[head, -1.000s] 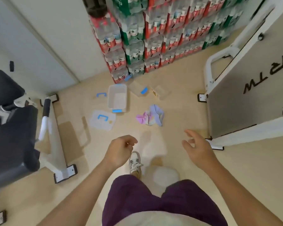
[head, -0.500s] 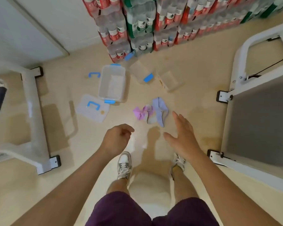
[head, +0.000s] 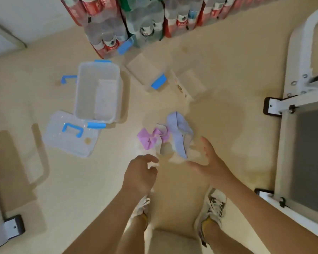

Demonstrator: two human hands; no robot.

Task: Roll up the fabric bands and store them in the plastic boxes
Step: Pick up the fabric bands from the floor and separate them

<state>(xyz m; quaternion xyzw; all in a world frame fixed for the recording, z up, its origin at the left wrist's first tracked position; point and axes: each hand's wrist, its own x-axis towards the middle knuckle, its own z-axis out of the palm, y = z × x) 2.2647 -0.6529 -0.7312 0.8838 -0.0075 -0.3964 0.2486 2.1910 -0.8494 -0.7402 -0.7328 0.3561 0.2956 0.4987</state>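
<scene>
Lying crumpled: soft pastel fabric bands point(head: 177, 132)

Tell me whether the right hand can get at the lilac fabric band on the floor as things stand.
Probably yes: the right hand is open close to the lilac band, and nothing shows between them.

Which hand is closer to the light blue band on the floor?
The right. The right hand is just right of the light blue band, fingers spread beside its near end. The left hand is farther back, to its left.
</scene>
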